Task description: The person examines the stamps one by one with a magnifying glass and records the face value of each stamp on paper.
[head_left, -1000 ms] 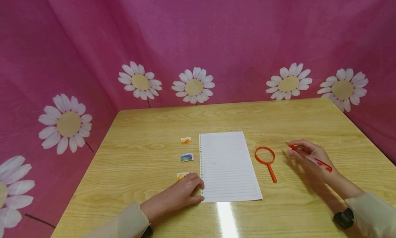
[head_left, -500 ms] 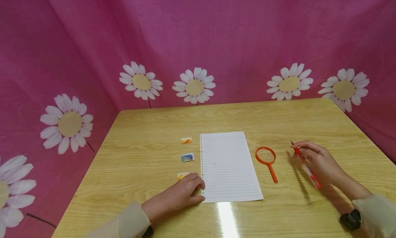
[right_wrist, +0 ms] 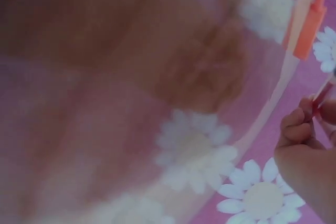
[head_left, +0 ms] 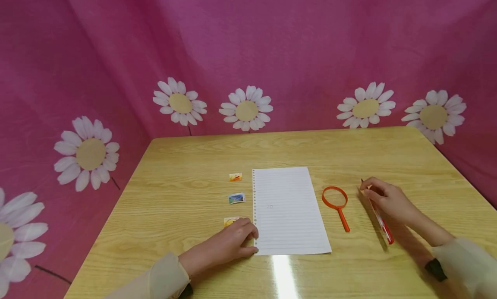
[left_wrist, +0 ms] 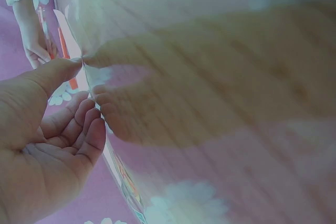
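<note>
A sheet of lined paper (head_left: 293, 217) with punched holes down its left side lies on the table; small faint writing marks its left part. My left hand (head_left: 229, 243) rests at the sheet's lower left edge, fingers loosely bent and thumb apart. Partly under that hand in the head view is a yellow stamp (head_left: 231, 221). To the right, my right hand (head_left: 390, 202) pinches a red and clear pen (head_left: 382, 223), tip pointing away and rear end toward the near side. The right wrist view has the fingers (right_wrist: 298, 124) gathered around the pen.
A red magnifying glass (head_left: 343, 220) lies between the paper and my right hand. Left of the paper are a blue-green stamp (head_left: 237, 198) and another yellow stamp (head_left: 235, 177). A pink curtain (head_left: 303, 53) with daisies hangs behind the wooden table (head_left: 178, 169).
The pen has turned in my right hand, its rear end swinging down and left toward the near side. My left hand keeps its place on the paper's edge.
</note>
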`<state>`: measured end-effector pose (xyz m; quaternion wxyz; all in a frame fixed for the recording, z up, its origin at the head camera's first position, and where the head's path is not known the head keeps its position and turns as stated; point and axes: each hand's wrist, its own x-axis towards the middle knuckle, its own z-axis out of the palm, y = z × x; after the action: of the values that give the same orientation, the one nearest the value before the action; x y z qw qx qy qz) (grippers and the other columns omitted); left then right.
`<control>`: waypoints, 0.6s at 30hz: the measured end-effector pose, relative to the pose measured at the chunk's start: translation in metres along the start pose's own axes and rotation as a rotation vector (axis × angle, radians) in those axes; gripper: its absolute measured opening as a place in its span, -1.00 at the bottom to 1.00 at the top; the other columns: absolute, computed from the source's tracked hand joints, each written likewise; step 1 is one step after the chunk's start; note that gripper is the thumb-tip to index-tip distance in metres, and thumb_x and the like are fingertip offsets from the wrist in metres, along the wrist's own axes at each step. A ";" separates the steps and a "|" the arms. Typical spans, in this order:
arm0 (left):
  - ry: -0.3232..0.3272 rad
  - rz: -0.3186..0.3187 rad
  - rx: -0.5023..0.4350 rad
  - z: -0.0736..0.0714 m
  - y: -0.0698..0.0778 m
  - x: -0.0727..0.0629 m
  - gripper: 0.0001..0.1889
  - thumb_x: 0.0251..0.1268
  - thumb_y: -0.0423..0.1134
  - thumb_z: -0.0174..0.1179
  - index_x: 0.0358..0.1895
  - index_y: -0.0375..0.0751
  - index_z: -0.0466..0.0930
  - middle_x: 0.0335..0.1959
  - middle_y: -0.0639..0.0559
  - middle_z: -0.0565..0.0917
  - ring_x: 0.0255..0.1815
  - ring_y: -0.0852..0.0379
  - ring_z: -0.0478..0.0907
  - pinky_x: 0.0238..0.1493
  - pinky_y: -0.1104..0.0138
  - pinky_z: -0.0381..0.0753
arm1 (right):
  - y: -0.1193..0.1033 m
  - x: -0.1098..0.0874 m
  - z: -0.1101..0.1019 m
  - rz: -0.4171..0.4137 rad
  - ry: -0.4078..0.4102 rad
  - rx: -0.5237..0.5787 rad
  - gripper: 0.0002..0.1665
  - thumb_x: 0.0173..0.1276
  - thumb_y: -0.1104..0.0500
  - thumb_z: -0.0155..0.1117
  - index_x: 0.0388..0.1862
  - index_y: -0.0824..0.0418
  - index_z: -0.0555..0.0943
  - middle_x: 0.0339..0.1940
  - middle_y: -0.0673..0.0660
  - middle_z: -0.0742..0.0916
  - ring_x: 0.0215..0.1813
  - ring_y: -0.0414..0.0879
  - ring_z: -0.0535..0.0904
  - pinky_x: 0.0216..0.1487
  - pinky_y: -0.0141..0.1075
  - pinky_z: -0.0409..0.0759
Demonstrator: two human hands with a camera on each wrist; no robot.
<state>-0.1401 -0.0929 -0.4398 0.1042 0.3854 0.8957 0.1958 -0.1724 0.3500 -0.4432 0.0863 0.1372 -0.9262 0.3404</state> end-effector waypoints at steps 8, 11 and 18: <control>0.011 0.019 0.003 0.000 0.000 0.000 -0.75 0.27 -0.10 0.31 -0.14 -0.16 0.55 -0.23 0.11 0.49 -0.22 0.29 0.31 -0.12 0.51 0.40 | -0.003 0.010 0.012 -0.162 -0.006 -0.224 -0.82 0.34 0.39 0.22 -0.22 0.13 0.50 -0.66 -0.11 0.41 -0.59 -0.41 0.14 -0.55 -0.45 0.19; 0.015 0.021 0.008 0.000 0.000 0.001 -0.75 0.27 -0.10 0.31 -0.15 -0.16 0.55 -0.24 0.11 0.49 -0.22 0.29 0.30 -0.13 0.50 0.40 | -0.002 0.012 0.016 -0.189 -0.009 -0.234 -0.80 0.31 0.40 0.25 -0.26 0.13 0.49 -0.70 -0.13 0.39 -0.61 -0.43 0.14 -0.58 -0.46 0.19; 0.006 0.006 0.011 -0.001 0.001 0.001 -0.76 0.28 -0.10 0.30 -0.15 -0.16 0.56 -0.21 0.11 0.51 -0.22 0.29 0.31 -0.10 0.50 0.41 | 0.001 0.016 0.019 -0.217 -0.065 -0.250 -0.80 0.27 0.46 0.24 -0.28 0.21 0.48 -0.71 -0.13 0.49 -0.63 -0.46 0.22 -0.59 -0.46 0.24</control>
<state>-0.1405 -0.0919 -0.4383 0.0989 0.3882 0.8958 0.1924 -0.1892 0.3347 -0.4537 0.1093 0.2356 -0.9434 0.2064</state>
